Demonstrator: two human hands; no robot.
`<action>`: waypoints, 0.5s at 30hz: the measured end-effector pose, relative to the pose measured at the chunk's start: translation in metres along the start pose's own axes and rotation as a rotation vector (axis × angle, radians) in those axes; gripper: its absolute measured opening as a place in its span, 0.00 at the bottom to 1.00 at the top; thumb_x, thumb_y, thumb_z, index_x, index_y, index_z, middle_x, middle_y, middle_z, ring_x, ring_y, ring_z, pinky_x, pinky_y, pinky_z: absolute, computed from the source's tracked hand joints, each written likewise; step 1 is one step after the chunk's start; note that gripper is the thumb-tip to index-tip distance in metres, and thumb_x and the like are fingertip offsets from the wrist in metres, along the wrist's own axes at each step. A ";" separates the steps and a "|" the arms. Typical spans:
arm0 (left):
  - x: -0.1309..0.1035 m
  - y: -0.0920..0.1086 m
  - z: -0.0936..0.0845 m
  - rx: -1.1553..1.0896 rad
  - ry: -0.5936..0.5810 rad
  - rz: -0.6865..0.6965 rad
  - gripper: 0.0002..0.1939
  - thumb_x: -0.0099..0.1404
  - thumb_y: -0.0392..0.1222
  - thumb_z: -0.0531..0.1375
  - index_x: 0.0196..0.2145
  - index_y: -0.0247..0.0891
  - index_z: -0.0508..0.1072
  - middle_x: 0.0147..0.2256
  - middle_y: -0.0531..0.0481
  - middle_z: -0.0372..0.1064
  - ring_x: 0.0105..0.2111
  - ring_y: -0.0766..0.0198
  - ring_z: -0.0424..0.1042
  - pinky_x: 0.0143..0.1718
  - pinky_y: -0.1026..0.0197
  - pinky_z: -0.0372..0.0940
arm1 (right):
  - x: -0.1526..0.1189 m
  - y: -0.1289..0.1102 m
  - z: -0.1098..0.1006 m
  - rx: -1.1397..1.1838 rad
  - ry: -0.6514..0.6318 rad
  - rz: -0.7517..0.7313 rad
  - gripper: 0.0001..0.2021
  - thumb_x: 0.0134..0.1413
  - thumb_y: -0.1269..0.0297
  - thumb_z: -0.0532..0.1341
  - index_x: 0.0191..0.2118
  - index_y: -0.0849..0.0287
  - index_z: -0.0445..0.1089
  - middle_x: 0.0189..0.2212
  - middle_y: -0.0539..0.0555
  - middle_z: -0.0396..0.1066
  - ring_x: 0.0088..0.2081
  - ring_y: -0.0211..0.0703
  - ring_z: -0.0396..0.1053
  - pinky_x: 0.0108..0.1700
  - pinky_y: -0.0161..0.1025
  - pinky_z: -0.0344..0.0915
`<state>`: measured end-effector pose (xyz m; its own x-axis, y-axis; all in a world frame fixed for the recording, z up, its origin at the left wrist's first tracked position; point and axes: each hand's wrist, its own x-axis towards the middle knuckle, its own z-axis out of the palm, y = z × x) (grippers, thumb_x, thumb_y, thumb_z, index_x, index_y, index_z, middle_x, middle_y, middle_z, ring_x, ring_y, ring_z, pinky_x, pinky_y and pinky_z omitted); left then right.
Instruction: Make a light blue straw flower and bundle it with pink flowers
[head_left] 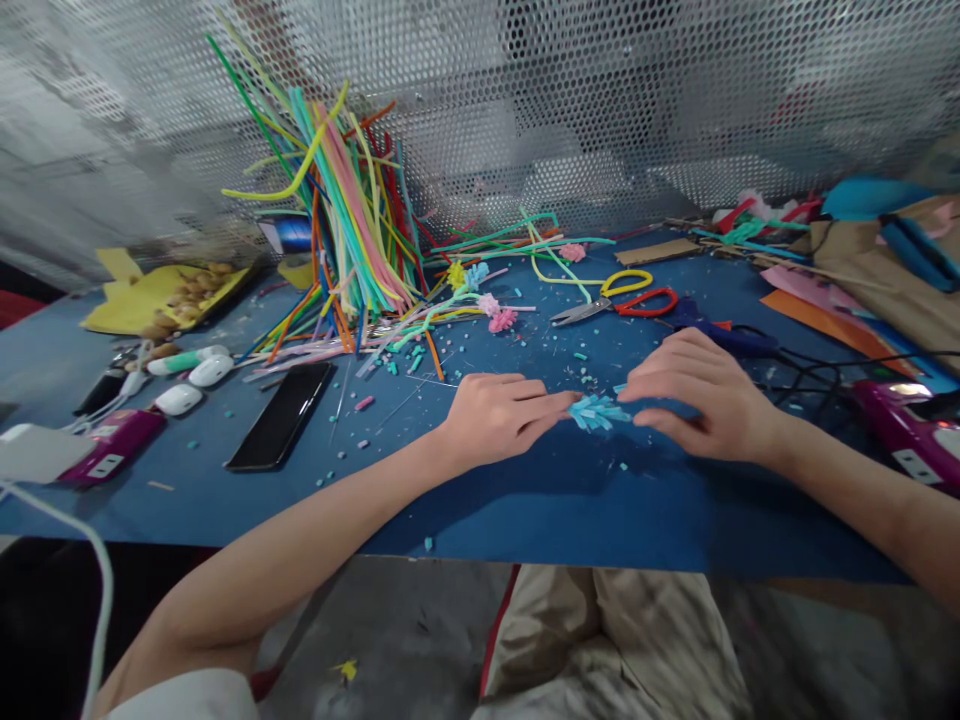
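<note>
Close to the middle of the blue table, my left hand (506,415) pinches a light blue flower-like cluster (594,411) of short fuzzy strips by its left end. Just right of it, my right hand (701,395) is curled in a loose pinch, and a small light blue strip (619,389) shows at its fingertips. The thumb of that hand is at the cluster's right tip; whether it touches is unclear. Behind the hands lie scissors (615,300) with yellow and red handles, blades apart. Tiny cut bits are scattered around.
A tall bundle of coloured pipe cleaners (352,220) stands at back left. Small pink flowers (502,319) lie beside it. A black phone (281,415), a white earbud case (178,400) and a yellow tray (161,300) are left. Purple device (911,425) and cables lie right.
</note>
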<state>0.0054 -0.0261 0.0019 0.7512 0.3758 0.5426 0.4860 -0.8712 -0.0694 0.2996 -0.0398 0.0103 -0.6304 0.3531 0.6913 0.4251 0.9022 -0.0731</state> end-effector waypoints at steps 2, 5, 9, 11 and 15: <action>-0.001 -0.003 0.001 0.008 -0.010 -0.028 0.13 0.74 0.47 0.58 0.51 0.49 0.78 0.31 0.56 0.77 0.31 0.69 0.75 0.32 0.65 0.62 | 0.000 0.008 -0.006 -0.069 0.038 0.082 0.05 0.60 0.66 0.65 0.42 0.56 0.73 0.36 0.53 0.78 0.38 0.45 0.73 0.44 0.46 0.64; -0.001 -0.009 0.001 0.035 -0.044 -0.067 0.15 0.75 0.49 0.56 0.54 0.50 0.77 0.32 0.55 0.77 0.31 0.70 0.76 0.31 0.65 0.62 | -0.003 0.028 -0.017 -0.364 0.037 0.278 0.04 0.59 0.65 0.64 0.40 0.56 0.74 0.34 0.54 0.78 0.36 0.47 0.72 0.42 0.46 0.63; 0.000 -0.015 0.000 0.080 -0.077 -0.130 0.18 0.76 0.51 0.54 0.58 0.52 0.75 0.30 0.53 0.76 0.30 0.69 0.75 0.27 0.65 0.58 | -0.022 0.053 -0.028 -0.706 -0.113 0.577 0.22 0.52 0.59 0.64 0.52 0.62 0.72 0.44 0.66 0.76 0.45 0.61 0.70 0.45 0.52 0.64; 0.001 -0.016 0.000 0.089 -0.078 -0.153 0.18 0.76 0.52 0.54 0.58 0.53 0.75 0.29 0.53 0.76 0.29 0.68 0.74 0.26 0.65 0.56 | -0.034 0.061 -0.031 -0.817 -0.266 0.694 0.30 0.50 0.55 0.62 0.57 0.67 0.69 0.49 0.71 0.73 0.52 0.69 0.67 0.48 0.57 0.64; 0.000 -0.018 0.001 0.070 -0.062 -0.173 0.18 0.76 0.53 0.53 0.57 0.53 0.76 0.28 0.54 0.74 0.27 0.70 0.71 0.26 0.65 0.55 | -0.051 0.072 -0.035 -0.817 -0.635 0.795 0.24 0.56 0.55 0.55 0.54 0.63 0.72 0.56 0.68 0.68 0.56 0.70 0.63 0.52 0.61 0.63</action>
<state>-0.0029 -0.0100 0.0019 0.6784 0.5388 0.4994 0.6386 -0.7686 -0.0382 0.3847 -0.0019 -0.0047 -0.1247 0.9745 0.1866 0.9491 0.0623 0.3089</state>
